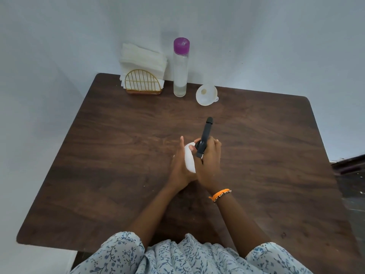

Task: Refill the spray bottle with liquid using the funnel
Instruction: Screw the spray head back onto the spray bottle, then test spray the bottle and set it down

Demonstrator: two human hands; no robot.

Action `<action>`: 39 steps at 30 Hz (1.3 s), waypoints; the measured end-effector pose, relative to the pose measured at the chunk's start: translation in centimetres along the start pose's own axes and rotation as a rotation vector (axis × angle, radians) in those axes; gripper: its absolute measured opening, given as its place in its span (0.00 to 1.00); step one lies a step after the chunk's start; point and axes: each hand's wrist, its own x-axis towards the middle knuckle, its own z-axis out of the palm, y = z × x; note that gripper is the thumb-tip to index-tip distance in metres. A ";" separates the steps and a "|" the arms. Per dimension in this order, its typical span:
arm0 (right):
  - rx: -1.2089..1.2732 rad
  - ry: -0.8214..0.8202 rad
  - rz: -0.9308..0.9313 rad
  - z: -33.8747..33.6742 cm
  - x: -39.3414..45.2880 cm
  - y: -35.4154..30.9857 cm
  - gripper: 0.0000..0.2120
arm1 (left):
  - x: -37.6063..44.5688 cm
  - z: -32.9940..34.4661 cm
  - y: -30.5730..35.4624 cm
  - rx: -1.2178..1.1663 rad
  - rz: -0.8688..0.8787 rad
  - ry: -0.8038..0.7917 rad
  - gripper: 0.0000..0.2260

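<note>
I had my left hand point(180, 165) bracing the spray bottle point(189, 160), right hand point(209, 165) gripping its sprayer head point(204, 135); funnel point(206, 94) untouched, pouring undone.

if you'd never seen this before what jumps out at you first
First, the two hands at the table's centre: the left hand steadies a white spray bottle while the right hand grips its dark spray head. Next, the tall clear bottle with a purple cap at the far edge, with a white funnel lying to its right. A gold wire napkin holder stands to its left.
</note>
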 end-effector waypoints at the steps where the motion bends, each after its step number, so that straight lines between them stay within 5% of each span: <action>1: 0.008 -0.001 0.000 -0.1 0.0 -0.1 0.05 | 0.0 -0.1 0.1 -0.020 0.009 -0.009 0.38; 5: 0.061 -0.009 0.026 -0.5 0.0 -0.8 0.10 | 0.2 0.3 0.4 0.014 -0.006 -0.015 0.30; 9: 0.183 0.022 0.146 -1.1 0.4 -1.0 0.26 | -0.5 0.8 0.0 0.005 -0.126 0.029 0.56; 11: 0.246 0.012 0.163 -1.4 0.8 -1.6 0.31 | -1.4 0.8 0.9 0.031 -0.135 0.054 0.57; 19: 0.328 0.062 0.186 -1.0 1.8 -2.9 0.19 | -4.1 0.4 1.6 0.298 -0.180 0.265 0.59; 25: 0.572 -0.223 0.291 1.6 2.7 -3.8 0.16 | -5.5 -2.2 0.6 0.321 -0.261 0.310 0.58; 28: 0.532 -0.362 0.342 3.3 3.1 -4.5 0.15 | -7.1 -5.3 -0.3 -0.013 -0.338 0.205 0.50; 33: 0.430 -0.786 0.583 7.9 2.7 -5.0 0.11 | -9.3 -9.2 -3.2 -0.354 -0.433 0.657 0.17; 39: 0.341 -0.988 0.661 14.0 2.4 -6.4 0.09 | -9.3 -11.1 -5.5 -0.443 -0.505 0.849 0.09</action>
